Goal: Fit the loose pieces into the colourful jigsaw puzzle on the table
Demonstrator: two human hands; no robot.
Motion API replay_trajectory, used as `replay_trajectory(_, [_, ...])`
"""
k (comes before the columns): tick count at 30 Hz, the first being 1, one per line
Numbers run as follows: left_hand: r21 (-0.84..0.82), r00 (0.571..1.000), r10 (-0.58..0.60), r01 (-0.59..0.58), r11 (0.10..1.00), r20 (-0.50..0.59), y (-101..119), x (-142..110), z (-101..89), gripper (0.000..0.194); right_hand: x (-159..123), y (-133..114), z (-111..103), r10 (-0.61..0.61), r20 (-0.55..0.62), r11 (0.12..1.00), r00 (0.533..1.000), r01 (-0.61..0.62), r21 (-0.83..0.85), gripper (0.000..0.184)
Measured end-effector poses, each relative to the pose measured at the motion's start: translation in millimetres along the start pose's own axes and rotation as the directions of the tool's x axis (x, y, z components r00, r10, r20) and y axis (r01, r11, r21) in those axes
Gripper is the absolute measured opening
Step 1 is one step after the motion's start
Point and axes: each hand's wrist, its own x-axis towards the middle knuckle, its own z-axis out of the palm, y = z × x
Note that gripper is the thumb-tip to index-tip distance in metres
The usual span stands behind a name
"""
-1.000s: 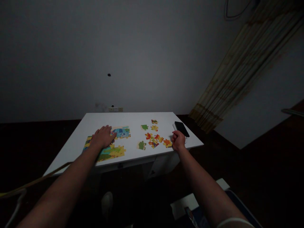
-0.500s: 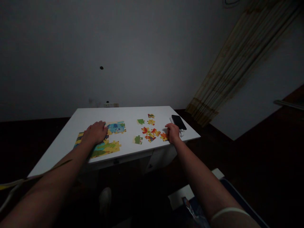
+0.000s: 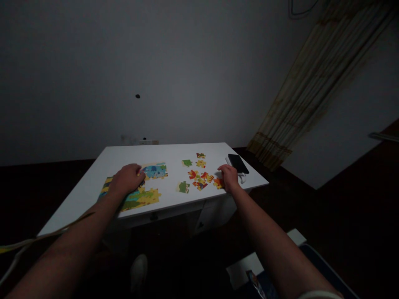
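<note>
My left hand (image 3: 127,179) rests with curled fingers on a partly joined jigsaw puzzle, between its yellow-green section (image 3: 140,198) and its blue section (image 3: 154,170). Whether it grips a piece is hidden. My right hand (image 3: 230,177) sits at the right of the loose jigsaw pieces (image 3: 199,179), touching or overlapping an orange piece (image 3: 218,183). Just beyond its fingers lies a black smartphone (image 3: 238,163) on a white object. All of this stands on a white table (image 3: 174,153).
A white drawer unit (image 3: 215,211) stands below the table's front edge. A wall socket (image 3: 149,142) sits behind the table, and a striped curtain (image 3: 299,91) hangs at right. White paper and a blue-edged object (image 3: 246,270) lie on the dark floor at lower right.
My right hand has moved left from beside the phone to the orange piece. My left hand's fingers have curled, and the whole view has shifted slightly.
</note>
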Motion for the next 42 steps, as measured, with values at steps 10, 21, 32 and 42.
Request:
replay_trajectory(10, [0.06, 0.996, -0.007, 0.012, 0.998, -0.083, 7.6, -9.2, -3.5, 0.05, 16.9, 5.2, 25.5, -0.05, 0.073, 0.884, 0.996, 0.078, -0.46, 0.026])
replay_trajectory(21, [0.175, 0.999, 0.028, -0.035, 0.984, 0.047, 15.2, -12.9, -15.8, 0.063, 59.2, -29.6, 72.3, -0.139, 0.267, 0.236, 0.953, 0.294, -0.926, 0.043])
replay_trajectory(32, [0.144, 0.997, -0.034, 0.023, 0.989, 0.074, 12.8, -8.2, -12.8, 0.06, 79.1, -18.8, 62.2, -0.147, 0.362, 0.225, 0.92, 0.388, -0.894, 0.05])
replay_trajectory(42, [0.114, 0.993, -0.07, 0.06, 0.992, 0.093, 11.5, -9.4, -10.6, 0.068, 101.5, -10.0, 96.9, 0.105, 0.603, 0.328, 0.791, 0.545, -0.772, 0.062])
